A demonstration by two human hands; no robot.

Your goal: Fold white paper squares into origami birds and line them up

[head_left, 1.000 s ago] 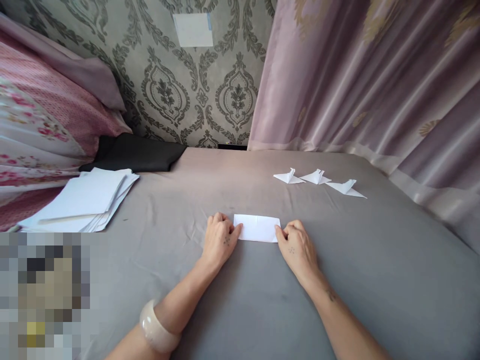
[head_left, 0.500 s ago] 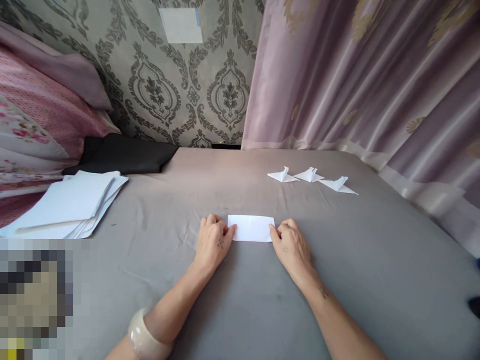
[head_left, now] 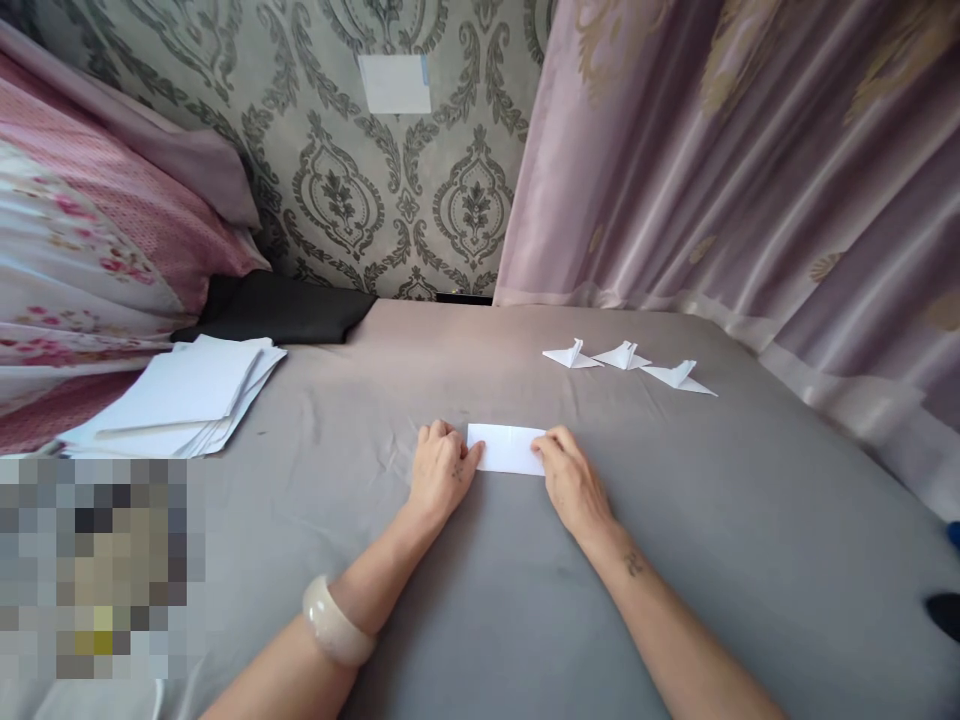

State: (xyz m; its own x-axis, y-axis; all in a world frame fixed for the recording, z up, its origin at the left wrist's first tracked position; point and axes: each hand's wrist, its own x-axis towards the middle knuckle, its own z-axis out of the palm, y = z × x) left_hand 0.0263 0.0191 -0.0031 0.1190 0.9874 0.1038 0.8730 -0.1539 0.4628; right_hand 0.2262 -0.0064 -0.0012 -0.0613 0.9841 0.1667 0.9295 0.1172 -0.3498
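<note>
The person's left hand (head_left: 442,468) and right hand (head_left: 574,480) pinch opposite ends of a white, rectangular paper strip (head_left: 506,449) (three pointed white folded-paper figures (head_left: 626,356) rest beyond).

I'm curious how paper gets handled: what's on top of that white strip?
The left hand has its thumb on the left end of the white strip; the right hand covers its right end. Between them, plain paper shows; whatever they cover is hidden.
</note>
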